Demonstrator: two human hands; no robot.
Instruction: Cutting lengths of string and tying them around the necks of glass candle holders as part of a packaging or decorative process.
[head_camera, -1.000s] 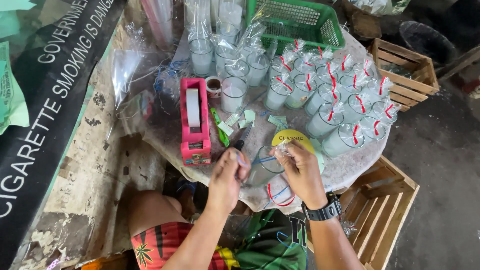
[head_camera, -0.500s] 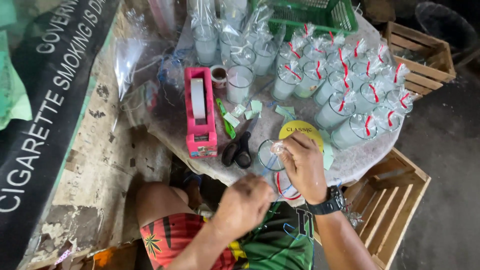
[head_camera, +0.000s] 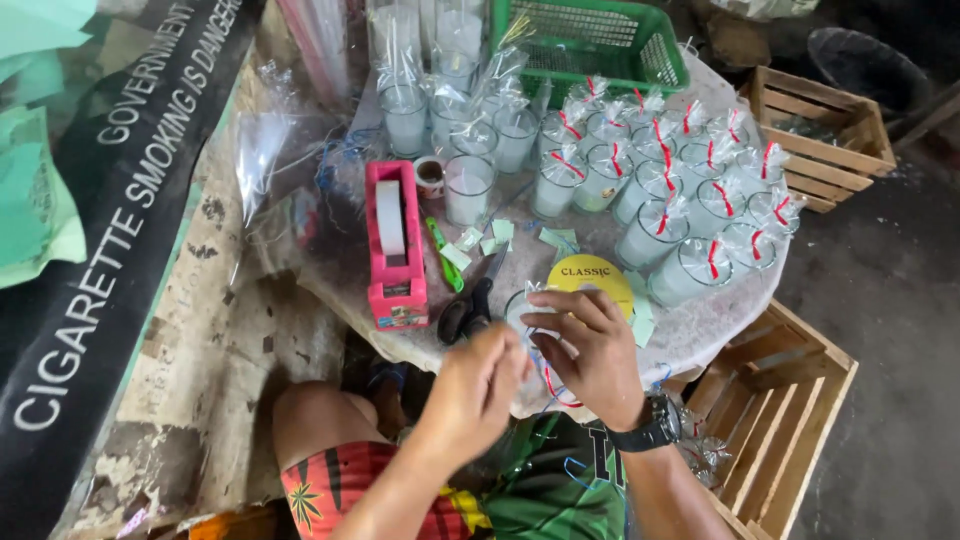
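Both hands meet at the near edge of a round table (head_camera: 700, 335) covered with a pale sheet, working on a clear plastic-wrapped cup (head_camera: 522, 312). The cup seems to stand upright with its long axis vertical and its mouth facing up, though most of it is hidden behind the fingers, so its tilt cannot be told for certain. What shows is a rim of crinkled clear film and, lower down, a red loop of tie at about 6 o'clock of the right hand.

The right hand (head_camera: 590, 350) curls over the cup from 3 o'clock, fingers bent and pressed on the film. The left hand (head_camera: 478, 385) comes in from 7 o'clock with its fingertips pinched together at the wrap; whether it truly grips the film or only touches it cannot be told. A black wristwatch (head_camera: 650, 430) sits on the right wrist.

Just beyond the cup, at 1 o'clock, lies a yellow round lid (head_camera: 592, 280). At 10 o'clock lie black-handled scissors (head_camera: 465, 312), and further toward 10 o'clock stands a pink tape dispenser (head_camera: 392, 245) with a white roll, its length running from 12 to 6 o'clock. From 12 to 2 o'clock stand many wrapped cups tied in red (head_camera: 690, 215), with a green basket (head_camera: 590, 40) behind them. A wooden crate (head_camera: 790, 400) sits at 4 o'clock, beside the table.
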